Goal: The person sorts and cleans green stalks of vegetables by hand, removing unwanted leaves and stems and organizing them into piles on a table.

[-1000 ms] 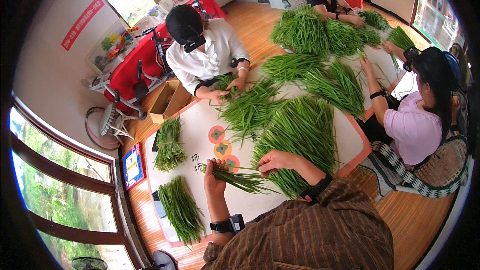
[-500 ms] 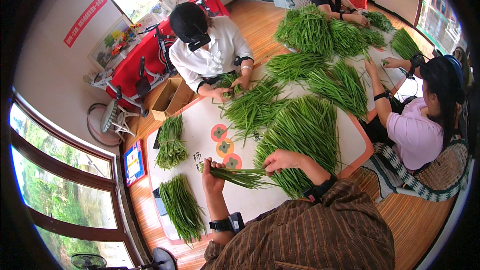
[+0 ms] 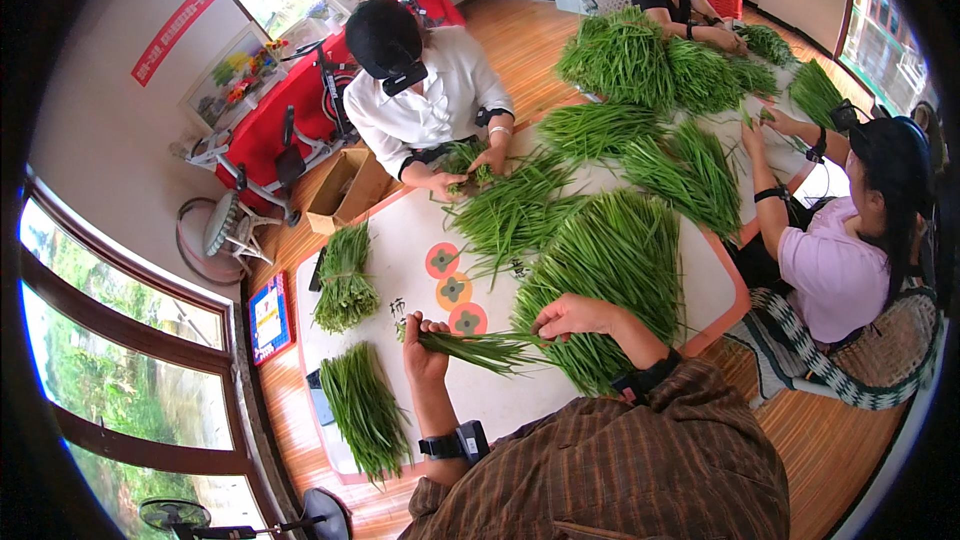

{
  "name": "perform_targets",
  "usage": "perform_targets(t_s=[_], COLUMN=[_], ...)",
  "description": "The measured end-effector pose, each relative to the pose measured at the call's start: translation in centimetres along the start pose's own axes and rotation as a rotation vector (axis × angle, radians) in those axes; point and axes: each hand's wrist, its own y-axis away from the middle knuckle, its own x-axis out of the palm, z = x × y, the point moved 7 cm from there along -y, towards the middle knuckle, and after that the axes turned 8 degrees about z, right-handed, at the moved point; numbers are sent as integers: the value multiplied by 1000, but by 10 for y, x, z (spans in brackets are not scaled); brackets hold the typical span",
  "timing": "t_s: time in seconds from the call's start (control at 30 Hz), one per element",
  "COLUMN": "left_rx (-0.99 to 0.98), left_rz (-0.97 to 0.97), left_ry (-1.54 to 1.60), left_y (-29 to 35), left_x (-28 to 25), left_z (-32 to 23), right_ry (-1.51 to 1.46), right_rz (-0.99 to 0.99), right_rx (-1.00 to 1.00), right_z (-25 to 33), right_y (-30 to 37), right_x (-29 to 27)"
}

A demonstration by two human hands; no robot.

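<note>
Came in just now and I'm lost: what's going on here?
The person's left hand grips a small bunch of green leaves; the right hand is at its far end. A large leaf pile lies on the table, beyond the right hand. Across, a co-worker in white handles more greens.

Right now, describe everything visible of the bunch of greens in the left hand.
The bunch of greens is a small, loose sheaf of long, thin, leafy green blades, with no tie showing. The left hand grips one end, hiding part of it; the rest sticks out rightward above the white table, its free tips spreading and drooping. The right hand is near those tips; whether it touches a blade is too small to tell.
</note>
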Motion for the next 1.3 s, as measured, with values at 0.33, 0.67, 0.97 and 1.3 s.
perform_targets(t_s=[0.33, 0.67, 0.97, 1.3], left_rx=[14, 38, 58, -261], left_rz=[-149, -154, -197, 193], left_ry=[118, 118, 17, -384], left_y=[-3, -3, 4, 17], left_x=[-28, -36, -13, 43], left_z=[-5, -9, -5, 45], right_ry=[-69, -49, 3, 439], right_rz=[-90, -105, -95, -602], right_rx=[78, 98, 121, -201], right_z=[1, -6, -11, 49], right_y=[6, 4, 0, 4], right_x=[-2, -3, -2, -14])
